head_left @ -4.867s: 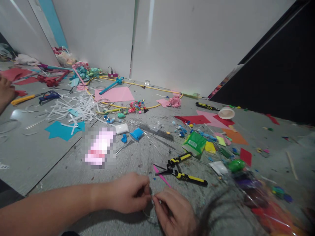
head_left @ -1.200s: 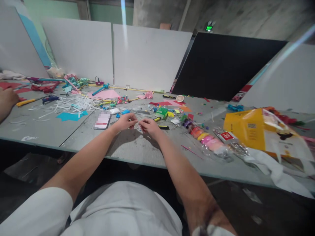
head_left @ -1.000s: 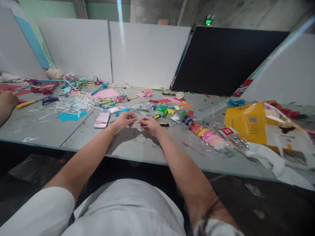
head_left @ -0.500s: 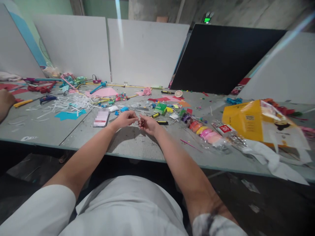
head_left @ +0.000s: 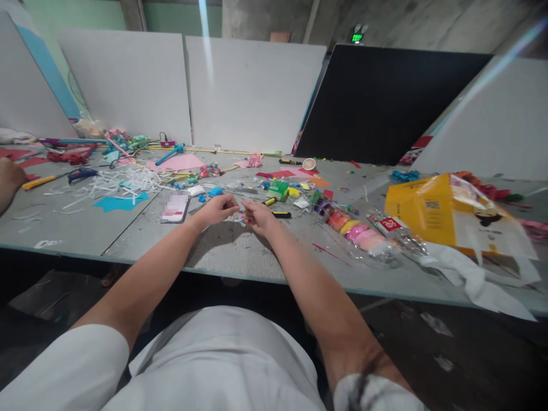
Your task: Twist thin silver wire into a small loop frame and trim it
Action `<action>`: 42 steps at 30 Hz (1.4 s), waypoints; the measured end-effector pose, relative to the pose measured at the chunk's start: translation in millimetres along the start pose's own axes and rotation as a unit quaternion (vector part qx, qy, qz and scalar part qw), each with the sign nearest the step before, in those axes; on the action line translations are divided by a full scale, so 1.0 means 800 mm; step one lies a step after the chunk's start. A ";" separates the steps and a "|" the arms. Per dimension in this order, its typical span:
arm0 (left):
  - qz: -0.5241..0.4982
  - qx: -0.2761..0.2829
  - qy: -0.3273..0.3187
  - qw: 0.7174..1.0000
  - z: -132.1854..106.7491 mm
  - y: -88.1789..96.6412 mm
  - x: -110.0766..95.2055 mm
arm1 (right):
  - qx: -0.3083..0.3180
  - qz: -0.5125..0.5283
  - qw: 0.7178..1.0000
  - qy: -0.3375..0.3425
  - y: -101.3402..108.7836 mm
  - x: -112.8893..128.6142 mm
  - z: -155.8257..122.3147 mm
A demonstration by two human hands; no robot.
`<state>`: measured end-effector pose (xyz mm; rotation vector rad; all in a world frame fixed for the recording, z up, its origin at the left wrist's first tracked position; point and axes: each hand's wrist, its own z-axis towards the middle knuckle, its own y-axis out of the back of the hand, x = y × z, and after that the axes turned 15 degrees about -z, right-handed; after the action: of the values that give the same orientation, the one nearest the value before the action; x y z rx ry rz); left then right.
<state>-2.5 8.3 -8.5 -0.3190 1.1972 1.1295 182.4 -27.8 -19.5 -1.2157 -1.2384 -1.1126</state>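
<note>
Above the front of the table, my left hand (head_left: pixel 223 209) and my right hand (head_left: pixel 258 218) are close together, fingertips almost meeting. Both have their fingers curled into a pinch. Between them shows a tiny pinkish and pale piece (head_left: pixel 241 216), mostly covered by the fingers and too small to name. A phone (head_left: pixel 174 206) lies to the left of my left hand. Just beyond my right hand is a black and yellow utility knife (head_left: pixel 269 201), with another dark knife (head_left: pixel 281 215) beside the hand. Blue clay-like lumps (head_left: pixel 215 191) sit behind my left hand.
To the right lie a clear pack of colourful clay (head_left: pixel 357 231) and a yellow and white bag (head_left: pixel 417 200). White paper strips (head_left: pixel 124 178) and a blue paper sheet (head_left: pixel 117 202) are on the left. Another person's hand (head_left: pixel 11 177) rests at the far left. Boards (head_left: pixel 254 91) stand behind.
The small piece at my fingertips looked dark brown before and now shows pinkish and pale, with my right fingers slightly shifted around it. Both arms stay almost in place.
</note>
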 end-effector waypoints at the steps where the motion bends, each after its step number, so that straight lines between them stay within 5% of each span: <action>1: 0.006 -0.008 -0.002 1.000 0.001 0.000 0.002 | -0.004 -0.004 1.000 0.003 0.001 0.000 0.000; 11: 0.053 -0.020 0.004 0.998 0.001 0.006 0.003 | -0.005 -0.142 0.989 0.049 0.004 0.000 -0.004; 29: 0.044 -0.015 0.019 0.999 0.001 0.006 -0.003 | -0.075 -0.379 0.890 0.240 0.002 0.006 -0.015; 36: 0.068 -0.005 0.001 0.998 -0.002 0.005 -0.002 | -0.089 -0.422 0.862 0.267 -0.001 0.009 -0.020; 42: 0.090 -0.035 -0.031 0.995 -0.004 0.000 0.002 | -0.108 -0.420 0.864 0.255 -0.007 0.004 -0.019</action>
<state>-4.1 6.7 -10.9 -0.2308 1.1505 1.3310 178.1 -43.4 -15.8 -0.4149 -1.2491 -2.0963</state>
